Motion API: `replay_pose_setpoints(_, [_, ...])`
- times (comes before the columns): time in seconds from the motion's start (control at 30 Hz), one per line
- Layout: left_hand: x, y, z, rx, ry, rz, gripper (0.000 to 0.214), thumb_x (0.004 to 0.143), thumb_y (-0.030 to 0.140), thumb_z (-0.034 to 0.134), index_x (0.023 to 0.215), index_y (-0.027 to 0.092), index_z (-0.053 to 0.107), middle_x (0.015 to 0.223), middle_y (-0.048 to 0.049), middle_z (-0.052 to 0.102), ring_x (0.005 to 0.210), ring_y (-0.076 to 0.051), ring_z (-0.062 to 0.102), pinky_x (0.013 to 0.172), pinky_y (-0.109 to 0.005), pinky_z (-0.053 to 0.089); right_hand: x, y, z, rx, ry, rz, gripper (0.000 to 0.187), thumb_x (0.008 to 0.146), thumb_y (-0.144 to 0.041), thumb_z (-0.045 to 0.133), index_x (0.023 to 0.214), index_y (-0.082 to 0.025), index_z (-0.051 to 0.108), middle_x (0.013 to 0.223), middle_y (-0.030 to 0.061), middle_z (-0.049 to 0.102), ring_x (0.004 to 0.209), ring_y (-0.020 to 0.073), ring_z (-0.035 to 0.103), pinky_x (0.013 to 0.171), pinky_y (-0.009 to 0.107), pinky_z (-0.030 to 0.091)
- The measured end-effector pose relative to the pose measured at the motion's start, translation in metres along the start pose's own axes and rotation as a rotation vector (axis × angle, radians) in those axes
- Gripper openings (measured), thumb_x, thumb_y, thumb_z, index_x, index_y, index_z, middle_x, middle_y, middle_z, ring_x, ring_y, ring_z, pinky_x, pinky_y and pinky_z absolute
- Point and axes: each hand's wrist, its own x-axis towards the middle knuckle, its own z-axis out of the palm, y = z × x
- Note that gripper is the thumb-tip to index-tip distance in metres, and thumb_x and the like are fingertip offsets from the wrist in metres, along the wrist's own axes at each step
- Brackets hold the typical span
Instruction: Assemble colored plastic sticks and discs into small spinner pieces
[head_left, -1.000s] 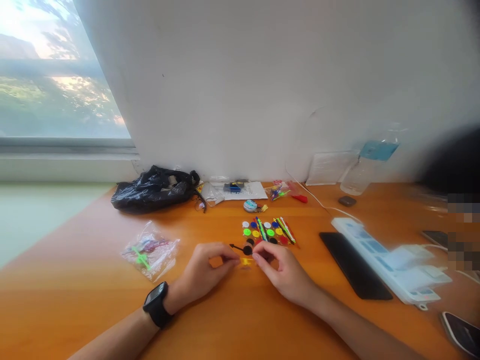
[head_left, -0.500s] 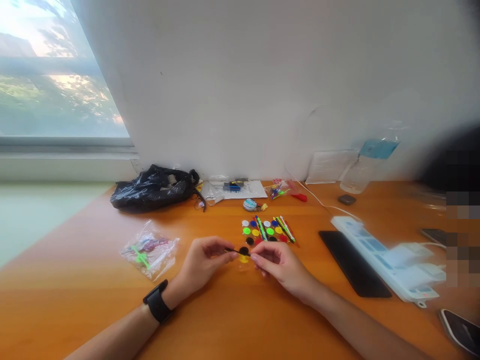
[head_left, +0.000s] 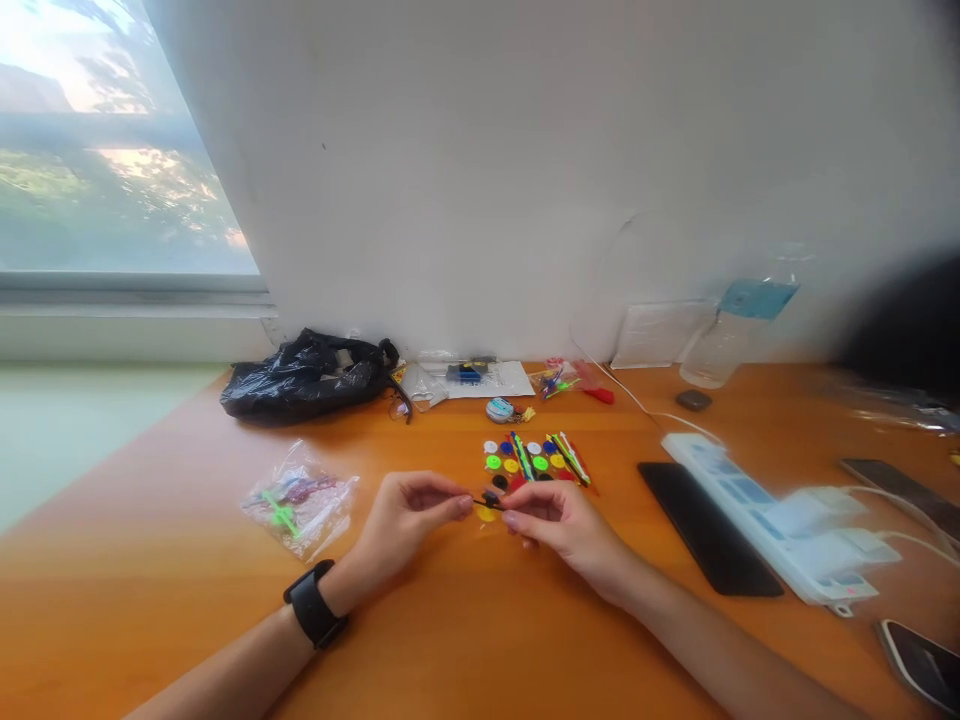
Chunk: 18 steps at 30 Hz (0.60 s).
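Observation:
A thin black plastic stick (head_left: 487, 503) with a small black round part on it spans the gap between my two hands, just above the table. My left hand (head_left: 420, 505), below which a black watch sits on the wrist, pinches one end between thumb and forefinger. At the opposite end my right hand (head_left: 555, 515) has its thumb and forefinger closed on the stick too. A yellow disc (head_left: 487, 514) lies beneath the stick, partly covered. Beyond my fingers are several coloured discs (head_left: 540, 463) and coloured pointed sticks (head_left: 571, 458), some hidden by my right hand.
At left lies a clear bag (head_left: 300, 500) with green and purple parts. Behind it is a black plastic bag (head_left: 311, 380). A black phone-like slab (head_left: 705, 525) and white power strip (head_left: 750, 500) occupy the right, with a bottle (head_left: 716, 345) by the wall.
The black stick and its round part have turned and tilted between my fingertips. My hands stay in nearly the same place. At far right, the dark blurred shape has shifted slightly.

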Motion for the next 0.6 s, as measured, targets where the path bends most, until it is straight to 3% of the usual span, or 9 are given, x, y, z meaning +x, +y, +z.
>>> replay_pose_setpoints(0.23, [-0.0007, 0.0024, -0.0015, 0.023, 0.019, 0.031, 0.023, 0.079, 0.038, 0.089, 0.085, 0.017, 0.082, 0.087, -0.0078, 0.084, 0.083, -0.026, 0.081, 0.077, -0.031, 0.067, -0.0043, -0.0027, -0.0014, -0.075, -0.028, 0.124, 0.050, 0.079, -0.065, 0.081, 0.087, -0.017, 0.070, 0.071, -0.0007, 0.064, 0.059, 0.0118, 0.054, 0.059, 0.026, 0.041])
replay_pose_setpoints(0.47, [0.0030, 0.0031, -0.0081, -0.035, -0.010, 0.058, 0.032, 0.078, 0.038, 0.090, 0.096, 0.015, 0.077, 0.094, -0.0086, 0.084, 0.085, -0.024, 0.081, 0.080, -0.032, 0.068, -0.0034, 0.0023, -0.0005, 0.144, -0.161, 0.225, 0.051, 0.075, -0.060, 0.087, 0.083, -0.017, 0.061, 0.067, -0.0049, 0.054, 0.051, 0.0058, 0.038, 0.052, 0.023, 0.025])
replay_pose_setpoints(0.6, [0.0047, 0.0009, -0.0095, -0.036, -0.049, 0.064, 0.036, 0.079, 0.037, 0.091, 0.101, 0.014, 0.074, 0.097, -0.0093, 0.083, 0.089, -0.023, 0.081, 0.084, -0.032, 0.068, -0.0037, 0.0016, 0.0020, 0.146, -0.160, 0.233, 0.050, 0.076, -0.059, 0.088, 0.083, -0.017, 0.062, 0.069, -0.0026, 0.059, 0.053, 0.0072, 0.044, 0.053, 0.023, 0.030])
